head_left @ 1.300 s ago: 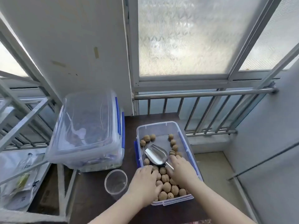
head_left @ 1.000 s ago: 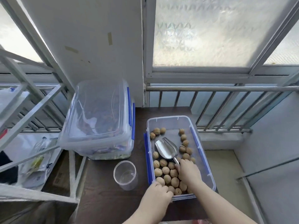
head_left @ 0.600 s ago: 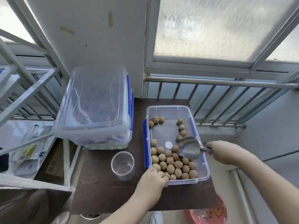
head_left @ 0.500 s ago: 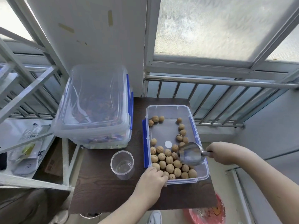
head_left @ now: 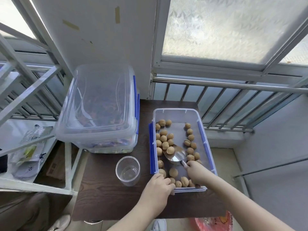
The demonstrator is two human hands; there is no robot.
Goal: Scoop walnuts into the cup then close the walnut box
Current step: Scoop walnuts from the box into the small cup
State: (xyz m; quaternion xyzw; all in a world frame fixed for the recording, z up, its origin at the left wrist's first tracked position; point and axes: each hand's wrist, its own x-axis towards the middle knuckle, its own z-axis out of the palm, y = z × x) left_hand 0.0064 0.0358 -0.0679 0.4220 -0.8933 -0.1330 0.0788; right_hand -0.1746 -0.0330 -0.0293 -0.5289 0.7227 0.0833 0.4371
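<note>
The clear walnut box (head_left: 176, 112) with blue clips stands open on the dark table (head_left: 106, 200), holding several walnuts (head_left: 165, 145). My right hand (head_left: 195, 171) is inside the box, gripping the handle of a metal scoop (head_left: 177, 155) whose bowl points far-left into the walnuts, with one walnut on it. My left hand (head_left: 157, 186) grips the box's near-left corner. An empty clear plastic cup (head_left: 127, 170) stands upright just left of the box.
A large lidded clear container (head_left: 98, 107) with dark contents fills the table's far left. White metal racks (head_left: 25, 90) and a shelf with packets lie to the left. Window railing (head_left: 233, 100) runs behind; a red bag (head_left: 213, 222) sits on the floor.
My right hand swung the scoop from the box's right rim back inside and pushed it far-left through the walnuts. Walnuts scattered toward the left wall. My left hand stayed on the near corner.
</note>
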